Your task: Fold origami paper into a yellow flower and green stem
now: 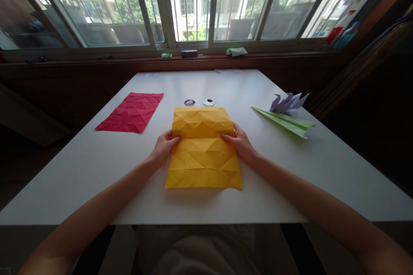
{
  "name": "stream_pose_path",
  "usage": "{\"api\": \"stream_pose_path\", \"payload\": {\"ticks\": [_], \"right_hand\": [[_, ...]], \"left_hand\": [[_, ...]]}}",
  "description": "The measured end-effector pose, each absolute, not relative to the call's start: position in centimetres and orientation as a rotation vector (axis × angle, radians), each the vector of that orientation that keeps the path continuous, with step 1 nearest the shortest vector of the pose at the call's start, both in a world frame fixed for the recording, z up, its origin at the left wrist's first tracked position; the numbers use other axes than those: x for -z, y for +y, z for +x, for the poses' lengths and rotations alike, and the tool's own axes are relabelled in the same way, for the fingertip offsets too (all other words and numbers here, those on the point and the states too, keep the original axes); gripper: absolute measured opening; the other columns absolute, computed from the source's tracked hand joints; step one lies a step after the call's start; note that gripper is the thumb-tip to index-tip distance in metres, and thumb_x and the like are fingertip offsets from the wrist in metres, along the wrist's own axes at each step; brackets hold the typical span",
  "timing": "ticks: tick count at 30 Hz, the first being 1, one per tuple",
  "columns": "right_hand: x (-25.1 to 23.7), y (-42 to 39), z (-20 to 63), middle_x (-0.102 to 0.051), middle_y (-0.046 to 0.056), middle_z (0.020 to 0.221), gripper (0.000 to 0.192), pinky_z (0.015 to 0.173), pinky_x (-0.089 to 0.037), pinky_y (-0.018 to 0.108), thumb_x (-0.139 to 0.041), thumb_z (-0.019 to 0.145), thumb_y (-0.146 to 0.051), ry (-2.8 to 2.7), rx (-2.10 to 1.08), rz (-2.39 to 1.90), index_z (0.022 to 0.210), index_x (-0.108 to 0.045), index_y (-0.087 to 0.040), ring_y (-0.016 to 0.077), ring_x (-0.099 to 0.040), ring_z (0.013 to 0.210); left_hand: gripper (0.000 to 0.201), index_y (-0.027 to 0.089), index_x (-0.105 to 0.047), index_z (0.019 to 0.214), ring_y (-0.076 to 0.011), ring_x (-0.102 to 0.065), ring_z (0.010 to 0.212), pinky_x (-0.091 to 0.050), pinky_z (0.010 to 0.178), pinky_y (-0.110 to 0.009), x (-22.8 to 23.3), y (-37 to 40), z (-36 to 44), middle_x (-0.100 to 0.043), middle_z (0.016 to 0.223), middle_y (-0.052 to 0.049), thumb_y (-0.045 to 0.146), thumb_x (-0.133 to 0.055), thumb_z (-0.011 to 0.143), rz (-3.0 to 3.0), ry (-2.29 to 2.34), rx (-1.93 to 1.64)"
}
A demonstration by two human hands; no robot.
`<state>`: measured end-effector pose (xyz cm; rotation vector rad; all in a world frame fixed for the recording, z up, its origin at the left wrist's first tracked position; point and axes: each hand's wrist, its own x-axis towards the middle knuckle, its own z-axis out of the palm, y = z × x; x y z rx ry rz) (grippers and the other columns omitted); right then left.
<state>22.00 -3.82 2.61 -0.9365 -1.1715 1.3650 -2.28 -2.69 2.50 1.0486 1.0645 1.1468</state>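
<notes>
The white rectangular surface [97, 167] carries a creased yellow paper sheet [203, 159], lying between both hands. The left hand [164, 147] and right hand [241, 144] each pinch its side edges where the far flap folds over. A lopsided pull could skew the fold — or tear a crease (the paper looks thin). Open room lies outside each hand; the near edge is close.
</notes>
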Motion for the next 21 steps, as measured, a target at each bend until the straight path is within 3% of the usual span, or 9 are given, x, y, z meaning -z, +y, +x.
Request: {"api": "stream_pose_path", "payload": {"ticks": [8,21], "right_hand": [[-2.15,-3.44,22.14,-0.065,0.005,0.094,0.033,0.07,-0.051,0.034,-0.067,0.06,-0.024,-1.101,-1.4,-0.979,0.092,-0.058,-0.018,0.0203,-0.062,0.079],[-1.83,-3.03,22.22,-0.066,0.001,0.07,0.013,0.061,-0.046,0.027,-0.068,0.055,-0.019,-1.061,-1.376,-1.048,0.067,-0.066,-0.015,0.0145,-0.059,0.063]], "left_hand": [[0.029,0.015,-0.06,0.089,-0.0166,-0.06,0.079,-0.046,0.075,-0.03,-2.07,-2.41,-2.53,-0.064,0.091,-0.005,0.021,-0.062,0.06,1.059,1.087,-1.169],[0.024,0.013,-0.063,0.077,-0.0153,-0.057,0.069,-0.044,0.063,-0.024,-2.16,-2.48,-2.41,-0.064,0.077,-0.004,0.021,-0.067,0.055,1.011,1.119,-1.168]]}}
